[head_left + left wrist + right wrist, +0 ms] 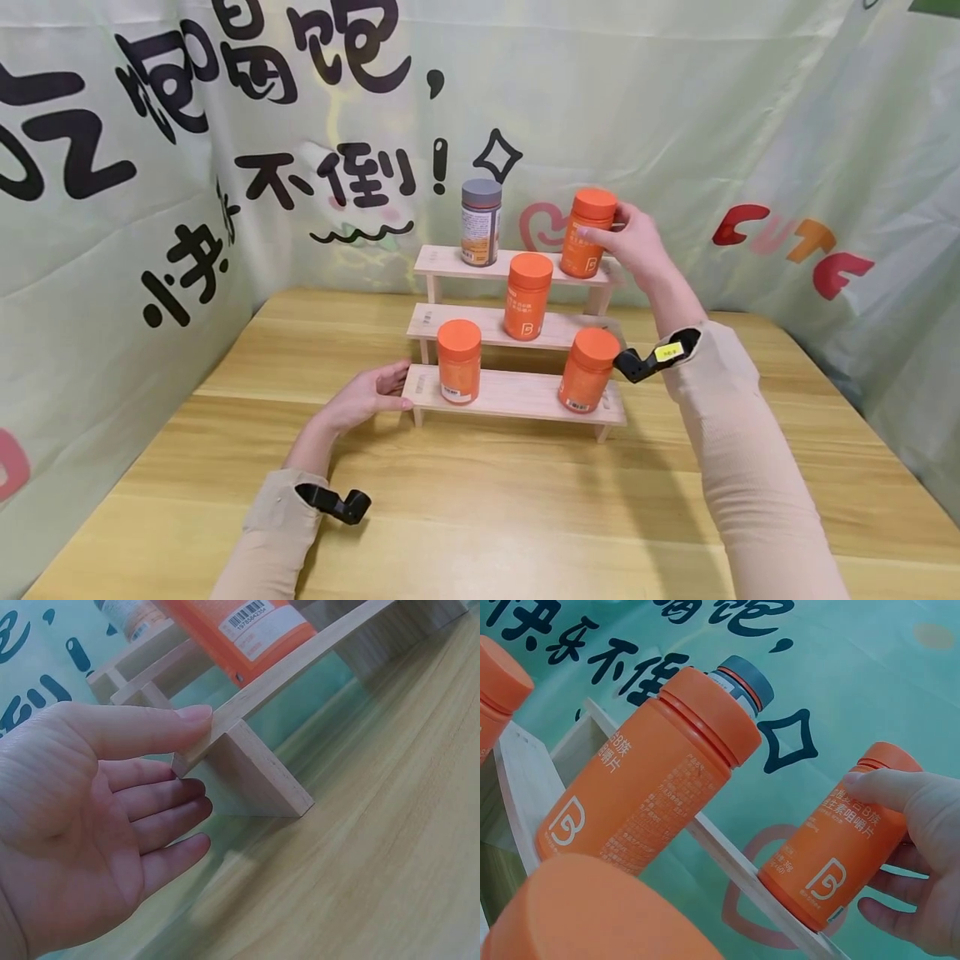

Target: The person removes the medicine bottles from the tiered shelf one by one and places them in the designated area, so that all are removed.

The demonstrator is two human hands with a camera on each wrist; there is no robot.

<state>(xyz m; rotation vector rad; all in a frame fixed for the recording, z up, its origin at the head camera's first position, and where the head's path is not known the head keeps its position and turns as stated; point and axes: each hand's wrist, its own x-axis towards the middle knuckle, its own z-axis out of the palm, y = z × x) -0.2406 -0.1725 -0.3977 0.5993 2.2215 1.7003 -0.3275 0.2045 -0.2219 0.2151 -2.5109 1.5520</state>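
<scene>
The right hand's thumb lies across the front of an orange B-vitamin chewable tablet bottle (581,260), its other fingers behind the bottle's right side, so the right hand (637,246) grips it below its orange screw cap. That bottle is at the right end of the top tier of a three-tier wooden display stand (517,387), its white "B" logo facing forward. The left hand (363,398) pinches the left end of the stand's lowest board between thumb and index finger, the remaining fingers loosely bent beneath and beside it.

At the left of the top tier stands a grey-capped supplement bottle (480,225). The middle tier carries one orange bottle (527,298) with its logo forward. On the lowest tier, a barcoded orange bottle (459,362) stands towards the left, near the left hand, and another orange bottle (588,371) towards the right.

Both wrists wear black cameras below beige sleeves (750,442). The stand rests on a wood-grain table (487,500), and behind it hangs a pale green cloth backdrop (660,108) with black Chinese lettering, a pink heart outline and the coloured word "CUTE"
</scene>
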